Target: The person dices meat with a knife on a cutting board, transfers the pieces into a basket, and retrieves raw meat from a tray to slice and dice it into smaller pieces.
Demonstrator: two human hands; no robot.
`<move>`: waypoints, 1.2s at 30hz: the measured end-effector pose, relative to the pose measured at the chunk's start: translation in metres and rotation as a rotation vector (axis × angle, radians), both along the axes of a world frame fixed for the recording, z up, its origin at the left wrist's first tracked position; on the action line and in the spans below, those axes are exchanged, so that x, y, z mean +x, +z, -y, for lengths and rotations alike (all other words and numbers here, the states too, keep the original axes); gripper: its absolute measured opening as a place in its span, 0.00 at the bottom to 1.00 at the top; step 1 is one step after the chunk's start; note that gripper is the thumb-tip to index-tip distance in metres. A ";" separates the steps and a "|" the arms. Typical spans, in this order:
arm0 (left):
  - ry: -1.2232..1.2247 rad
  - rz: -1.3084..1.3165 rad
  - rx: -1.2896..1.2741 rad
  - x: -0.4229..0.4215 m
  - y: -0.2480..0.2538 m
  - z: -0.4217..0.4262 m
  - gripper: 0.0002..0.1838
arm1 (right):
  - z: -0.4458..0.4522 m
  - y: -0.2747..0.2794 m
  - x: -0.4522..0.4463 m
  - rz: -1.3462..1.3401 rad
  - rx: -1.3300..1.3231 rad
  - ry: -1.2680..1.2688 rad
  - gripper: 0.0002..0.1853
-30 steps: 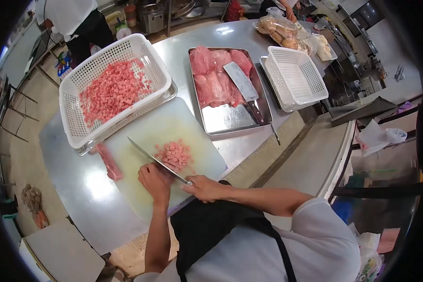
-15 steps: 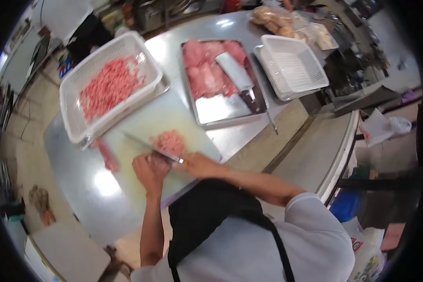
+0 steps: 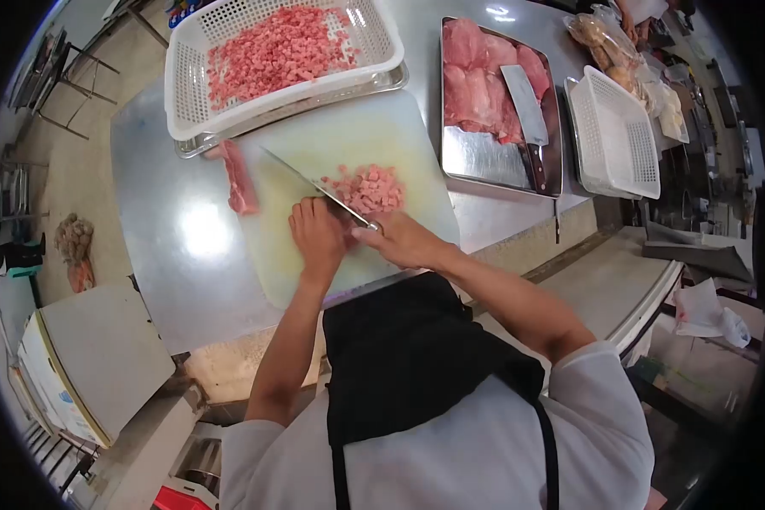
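My right hand is closed around the handle of a knife, whose long blade points up and to the left across the cutting board. Just left of the blade, my left hand has bent fingers pressed on a piece of raw meat, mostly hidden under the hand and knife. Beyond the blade lies a pile of diced meat. A strip of raw meat rests over the board's left edge.
A white basket of diced meat stands behind the board. To the right, a metal tray holds meat slabs and a cleaver. Farther right are a white basket and bagged food. The steel table ends at left.
My view has shifted, so the table and its contents appear higher and farther right. The knife and both hands keep much the same places on the board.
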State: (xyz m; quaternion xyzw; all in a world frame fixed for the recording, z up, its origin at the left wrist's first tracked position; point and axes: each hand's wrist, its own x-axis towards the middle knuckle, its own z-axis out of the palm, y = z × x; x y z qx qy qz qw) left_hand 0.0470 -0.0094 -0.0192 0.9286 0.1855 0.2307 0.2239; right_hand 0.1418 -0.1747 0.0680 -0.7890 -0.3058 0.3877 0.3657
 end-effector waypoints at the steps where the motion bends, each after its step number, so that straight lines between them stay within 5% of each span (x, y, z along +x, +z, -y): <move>1: -0.008 0.027 -0.020 -0.002 0.009 0.003 0.16 | 0.000 0.013 0.000 -0.048 -0.035 -0.010 0.29; 8: -0.013 0.016 -0.090 -0.002 0.017 0.006 0.10 | 0.017 0.087 -0.004 -0.436 -0.439 -0.044 0.27; 11: 0.039 -0.025 -0.068 -0.004 0.000 0.005 0.12 | -0.001 0.011 -0.012 -0.045 0.064 -0.019 0.27; 17: 0.050 -0.023 -0.072 -0.002 0.023 0.010 0.12 | 0.019 0.055 -0.019 -0.068 -0.138 -0.029 0.26; 20: 0.053 -0.041 -0.058 -0.002 0.013 0.008 0.12 | 0.038 0.078 -0.040 -0.197 -0.202 -0.112 0.28; 21: 0.049 -0.050 -0.055 0.000 0.011 0.006 0.13 | 0.033 0.081 -0.040 -0.424 -0.251 -0.170 0.27; 23: 0.038 -0.075 -0.051 -0.002 0.008 0.006 0.14 | 0.025 0.013 -0.047 -0.121 -0.025 -0.146 0.27; 32: -0.013 -0.032 -0.062 -0.007 0.014 0.005 0.24 | 0.027 0.075 -0.063 -0.212 -0.141 -0.200 0.28; 34: -0.011 -0.046 -0.073 -0.002 0.020 0.007 0.24 | 0.027 0.085 -0.066 -0.462 -0.197 -0.257 0.26; 36: 0.014 -0.104 -0.036 -0.003 0.014 0.006 0.23 | 0.012 0.041 -0.068 -0.371 -0.114 -0.243 0.25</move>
